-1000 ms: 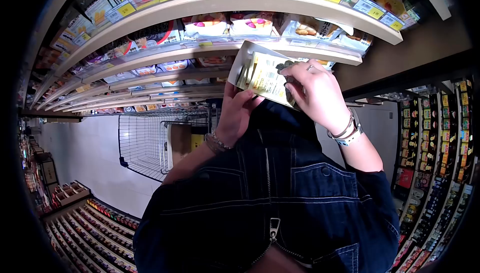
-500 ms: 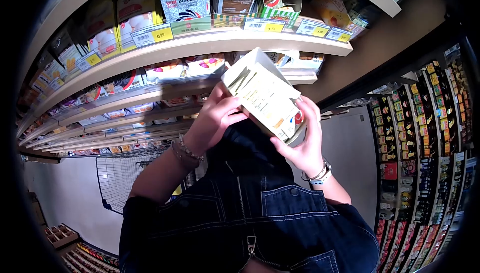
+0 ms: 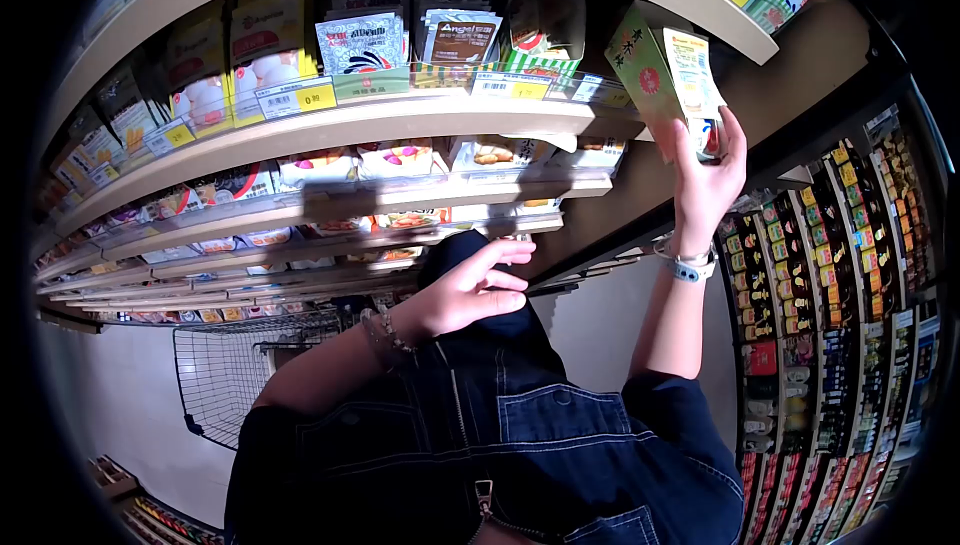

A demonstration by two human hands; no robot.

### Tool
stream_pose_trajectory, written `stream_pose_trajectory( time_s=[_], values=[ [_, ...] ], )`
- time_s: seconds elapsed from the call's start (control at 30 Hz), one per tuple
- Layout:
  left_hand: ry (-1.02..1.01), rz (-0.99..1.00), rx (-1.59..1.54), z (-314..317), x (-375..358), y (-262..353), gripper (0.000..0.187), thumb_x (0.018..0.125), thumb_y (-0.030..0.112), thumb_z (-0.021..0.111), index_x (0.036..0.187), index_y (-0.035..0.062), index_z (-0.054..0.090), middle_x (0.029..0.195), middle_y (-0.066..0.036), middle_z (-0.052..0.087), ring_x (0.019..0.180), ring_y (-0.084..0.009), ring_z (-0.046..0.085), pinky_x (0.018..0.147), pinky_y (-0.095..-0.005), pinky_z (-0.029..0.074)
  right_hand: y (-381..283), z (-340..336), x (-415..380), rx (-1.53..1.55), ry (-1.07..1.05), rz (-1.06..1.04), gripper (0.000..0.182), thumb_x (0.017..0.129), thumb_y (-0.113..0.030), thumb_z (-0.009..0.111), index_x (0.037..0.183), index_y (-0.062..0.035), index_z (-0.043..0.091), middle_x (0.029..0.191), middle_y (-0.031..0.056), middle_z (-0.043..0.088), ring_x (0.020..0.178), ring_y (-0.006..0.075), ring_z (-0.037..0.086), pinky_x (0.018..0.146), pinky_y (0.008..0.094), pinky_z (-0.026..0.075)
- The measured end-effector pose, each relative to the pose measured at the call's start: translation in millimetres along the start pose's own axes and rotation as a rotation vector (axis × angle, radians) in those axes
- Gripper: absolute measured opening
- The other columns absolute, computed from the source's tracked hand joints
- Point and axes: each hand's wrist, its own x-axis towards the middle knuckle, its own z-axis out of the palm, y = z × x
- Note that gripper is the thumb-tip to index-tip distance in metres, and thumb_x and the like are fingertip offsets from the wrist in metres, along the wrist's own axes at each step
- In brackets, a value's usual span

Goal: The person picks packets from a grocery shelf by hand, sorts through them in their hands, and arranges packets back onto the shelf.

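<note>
My right hand [image 3: 708,173] grips the lower end of a green cardboard display box [image 3: 648,77], raised at the right end of the upper shelf. White and yellow printed sachets [image 3: 690,70] stand inside it. In front of my chest, my left hand [image 3: 478,290] holds nothing, its fingers apart and pointing right. Left of the box on that shelf are a brown Angel sachet [image 3: 460,37], a silver-blue sachet [image 3: 361,43] and a green-striped box [image 3: 543,55].
Price tags [image 3: 297,98] line the front edge of the upper shelf [image 3: 400,117]. Lower shelves hold printed food packs [image 3: 395,158]. A wire shopping cart [image 3: 215,370] stands at lower left. Across the aisle, a tall rack [image 3: 820,295] is stocked with jars and packets.
The box went from both hands in front of me up and right to the upper shelf, now in my right hand alone. My left hand let go and dropped lower.
</note>
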Motion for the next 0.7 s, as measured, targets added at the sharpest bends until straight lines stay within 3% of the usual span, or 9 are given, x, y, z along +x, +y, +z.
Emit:
stream_pose_trajectory(
  time_s=[0.1,0.23,0.33,0.43,0.47,0.53,0.6,0.7],
  values=[
    [0.039,-0.07,0.044,-5,-18,-24,0.051,0.084,0.007,0.05,0.13,0.003,0.028,0.128,-0.012,0.036,0.111,-0.021,0.046,0.089,-0.0314,0.038,-6,32,20,-0.128,-0.024,0.011,0.058,0.061,-0.025,0.075,0.105,0.0055,0.053,0.098,0.0181,0.055,0.089,0.0236,0.056,0.079,0.0311,0.045],
    [0.161,-0.248,0.033,-21,-46,-71,0.045,0.084,0.007,0.05,0.127,0.0049,0.034,0.122,-0.011,0.043,0.105,-0.0185,0.049,0.085,-0.0297,0.043,14,79,45,-0.298,0.057,-0.181,0.061,0.056,-0.032,0.073,0.094,0.0121,0.054,0.092,0.0242,0.057,0.084,0.0333,0.056,0.077,0.037,0.045],
    [0.416,-0.398,-0.005,-39,-78,-122,0.045,0.08,0.012,0.057,0.121,0.0043,0.041,0.115,-0.012,0.048,0.085,-0.0096,0.052,0.079,-0.0251,0.043,12,102,53,-0.422,-0.1,-0.032,0.049,0.056,-0.032,0.07,0.072,0.0122,0.058,0.081,0.0266,0.058,0.076,0.037,0.055,0.073,0.0398,0.046],
    [0.659,-0.447,0.323,-64,-125,-186,0.048,0.074,0.015,0.062,0.118,0.0061,0.044,0.108,-0.014,0.05,0.089,-0.0187,0.053,0.082,-0.0298,0.042,16,111,55,-0.526,-0.343,0.1,0.047,0.057,-0.034,0.068,0.066,0.011,0.058,0.078,0.0257,0.059,0.077,0.0373,0.056,0.074,0.0393,0.046],
    [0.727,-0.408,0.555,-69,-142,-201,0.05,0.071,0.015,0.063,0.117,0.0061,0.044,0.108,-0.014,0.049,0.093,-0.0223,0.051,0.085,-0.0321,0.041,8,103,61,-0.535,-0.541,0.212,0.053,0.058,-0.04,0.069,0.075,0.0093,0.059,0.083,0.0259,0.058,0.081,0.0381,0.055,0.075,0.0397,0.046],
    [0.841,-0.315,1.017,-77,-170,-222,0.054,0.066,0.015,0.065,0.115,0.0059,0.044,0.108,-0.016,0.046,0.101,-0.0296,0.047,0.09,-0.0368,0.037,12,101,54,-0.604,-0.486,0.126,0.058,0.06,-0.044,0.068,0.084,0.0075,0.058,0.088,0.0258,0.058,0.085,0.0377,0.055,0.076,0.0401,0.046],
    [0.91,-0.432,1.011,-83,-186,-229,0.059,0.061,0.016,0.066,0.115,0.0058,0.043,0.109,-0.018,0.043,0.107,-0.0335,0.04,0.093,-0.0388,0.034,14,95,49,-0.656,-0.469,0.063,0.06,0.065,-0.047,0.066,0.097,0.0028,0.055,0.094,0.0233,0.057,0.091,0.0348,0.055,0.076,0.0406,0.046],
    [0.913,-0.572,1.008,-88,-205,-246,0.077,0.058,0.019,0.068,0.124,0.0071,0.031,0.116,-0.021,0.037,0.112,-0.0361,0.035,0.094,-0.0404,0.035,17,76,51,-0.557,-0.28,-0.099,0.049,0.068,-0.039,0.065,0.095,0.001,0.056,0.09,0.0194,0.058,0.09,0.0318,0.056,0.076,0.0393,0.046]
  ],
)
